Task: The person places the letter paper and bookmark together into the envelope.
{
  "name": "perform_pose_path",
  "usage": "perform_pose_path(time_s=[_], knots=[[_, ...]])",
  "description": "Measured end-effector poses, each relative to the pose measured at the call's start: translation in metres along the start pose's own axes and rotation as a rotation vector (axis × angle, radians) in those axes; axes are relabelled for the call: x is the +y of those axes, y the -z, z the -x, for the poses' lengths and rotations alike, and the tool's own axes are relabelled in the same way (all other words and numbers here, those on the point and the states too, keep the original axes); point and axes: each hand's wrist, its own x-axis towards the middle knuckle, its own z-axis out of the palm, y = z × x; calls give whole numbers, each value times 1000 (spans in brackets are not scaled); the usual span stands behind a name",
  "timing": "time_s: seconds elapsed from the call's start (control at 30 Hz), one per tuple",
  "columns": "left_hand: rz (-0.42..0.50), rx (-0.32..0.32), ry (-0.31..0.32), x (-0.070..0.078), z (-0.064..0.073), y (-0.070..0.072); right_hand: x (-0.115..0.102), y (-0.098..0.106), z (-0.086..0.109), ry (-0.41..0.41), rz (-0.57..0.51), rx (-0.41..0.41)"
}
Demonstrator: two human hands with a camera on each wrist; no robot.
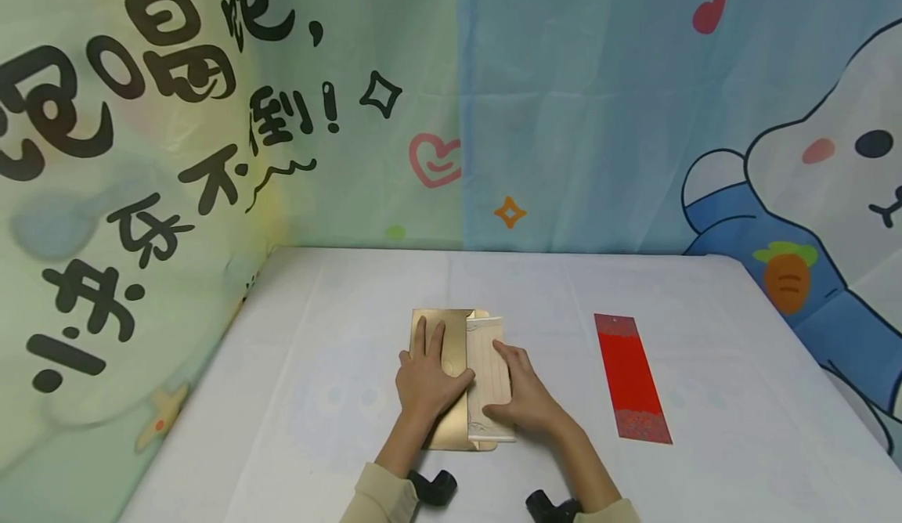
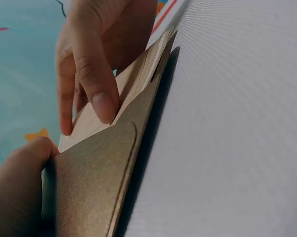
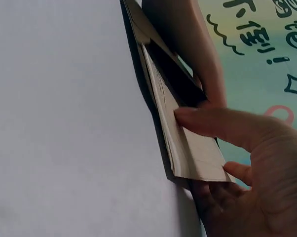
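Observation:
A gold envelope (image 1: 456,340) lies on the table with a stack of cream lined letter paper (image 1: 486,366) partly inside it, sticking out on the right. My left hand (image 1: 430,382) rests on the envelope, fingers straight and spread, thumb at the edge of its opening. At the protruding part of the stack is my right hand (image 1: 528,398). It holds the letter paper (image 3: 200,153), its thumb on the top sheet and its other fingers at the outer edge and partly under it. Inside the envelope the sheets are hidden. In the left wrist view the envelope (image 2: 89,187) looks slightly raised along its opening.
A red paper strip (image 1: 637,378) with patterned ends lies to the right of the hands. White cloth covers the table (image 1: 317,382). A printed curtain (image 1: 564,116) stands behind the table and along its sides.

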Motion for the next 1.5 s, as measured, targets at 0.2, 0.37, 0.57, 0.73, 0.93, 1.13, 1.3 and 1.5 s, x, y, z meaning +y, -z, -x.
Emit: perform_pose_path(time_s=[0.2, 0.37, 0.57, 0.73, 0.93, 1.13, 1.3, 1.5], knots=[[-6, -1, -5, 0, 0, 0, 4, 1, -4, 36, 16, -13], [-12, -5, -4, 1, 0, 0, 1, -4, -6, 82, 23, -10], [-12, -5, -9, 1, 0, 0, 3, -2, -6, 97, 52, 0], [-25, -10, -6, 0, -1, 0, 3, -4, -7, 118, 127, -8], [-28, -11, -15, 0, 0, -1, 5, -5, -8, 136, 158, -14], [-35, -14, -17, 0, 0, 1, 9, -4, -8, 133, 138, -25], [-43, -22, -14, 0, -1, 1, 5, -10, -12, 186, 243, -26], [-45, -27, -14, 0, 0, -1, 4, -9, -9, 225, 219, 35]])
